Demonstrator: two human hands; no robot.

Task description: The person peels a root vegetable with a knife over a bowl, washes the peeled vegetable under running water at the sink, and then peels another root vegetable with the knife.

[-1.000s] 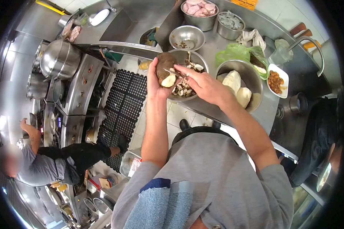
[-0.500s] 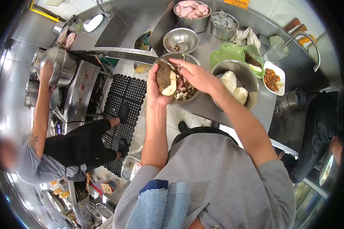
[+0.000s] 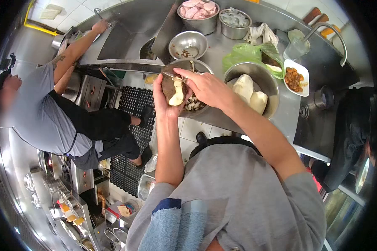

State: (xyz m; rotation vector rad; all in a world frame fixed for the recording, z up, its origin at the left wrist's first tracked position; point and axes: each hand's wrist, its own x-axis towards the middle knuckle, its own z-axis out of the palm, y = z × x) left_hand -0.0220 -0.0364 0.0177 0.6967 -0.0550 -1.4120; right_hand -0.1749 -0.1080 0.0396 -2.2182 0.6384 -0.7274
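My left hand [image 3: 166, 102] cups a large brown-skinned root vegetable [image 3: 169, 88] from below. A pale strip of peeled flesh runs down its near side. My right hand [image 3: 201, 83] is closed around a slim metal peeler [image 3: 171, 75] at the top of the vegetable; much of the tool is hidden by the fingers. Beneath both hands stands a steel bowl [image 3: 206, 69] with brown and pale peelings. To the right, a deep steel bowl [image 3: 274, 90] holds large peeled white pieces [image 3: 244, 87].
Behind are an empty-centred steel bowl [image 3: 188, 37] with scraps, a pot of pink meat [image 3: 198, 10], and a pot of greyish food [image 3: 234, 17]. A green plastic bag [image 3: 243, 54] and white dish [image 3: 303, 69] lie rightward. A co-worker [image 3: 54, 108] stands left; another person's dark clothing [image 3: 349, 134] shows right.
The peeler and my right hand have shifted slightly on the vegetable, whose peeled strip is turned more toward me. The co-worker at left has moved from the pots toward the sink, arm stretched out.
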